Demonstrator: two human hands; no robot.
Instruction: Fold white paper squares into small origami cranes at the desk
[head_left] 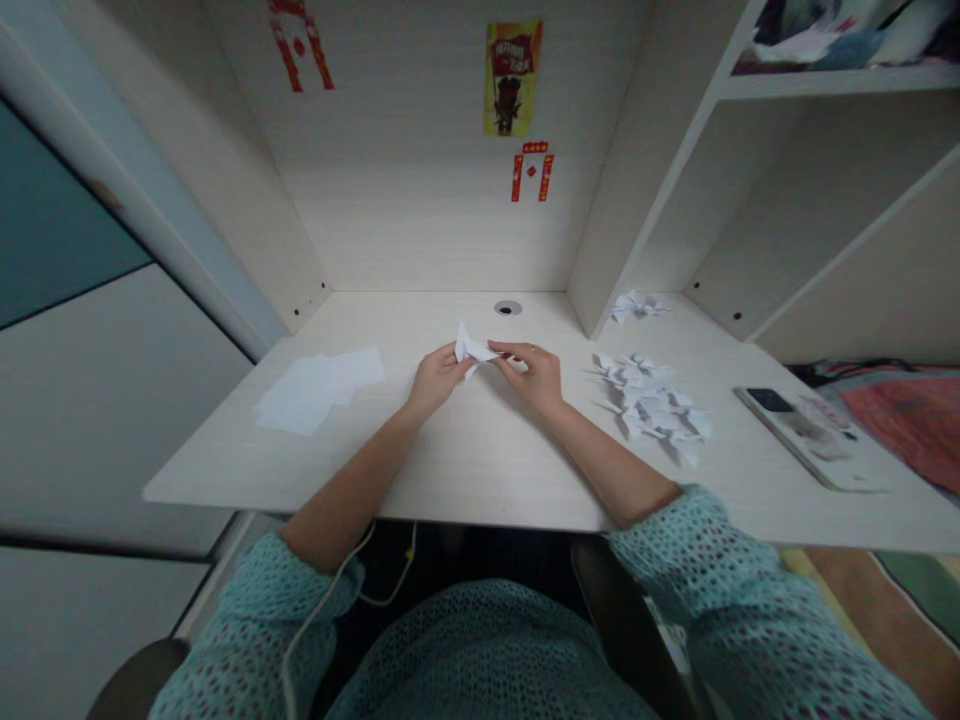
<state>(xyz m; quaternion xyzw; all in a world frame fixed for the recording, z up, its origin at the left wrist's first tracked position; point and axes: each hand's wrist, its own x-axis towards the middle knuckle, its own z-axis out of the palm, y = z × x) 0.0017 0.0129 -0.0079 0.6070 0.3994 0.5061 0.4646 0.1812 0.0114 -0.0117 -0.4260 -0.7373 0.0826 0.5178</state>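
Observation:
Between my two hands is a folded white paper figure (471, 346), pointed like an origami crane, held a little above the desk. My left hand (436, 380) pinches its left side, fingers closed. On the other side my right hand (534, 375) grips a pointed end of the paper between thumb and fingers. Flat white paper sheets (319, 388) lie spread to the left of my left hand. To the right of my right hand is a pile of folded paper figures (654, 400), with a few more folded figures (637, 304) behind it.
A smartphone (806, 438) lies at the desk's right. A round cable hole (508, 308) sits near the back panel, which bears red and yellow stickers (512, 80). An upright divider (637, 190) stands behind the pile. A white cable (322, 610) hangs by my left sleeve.

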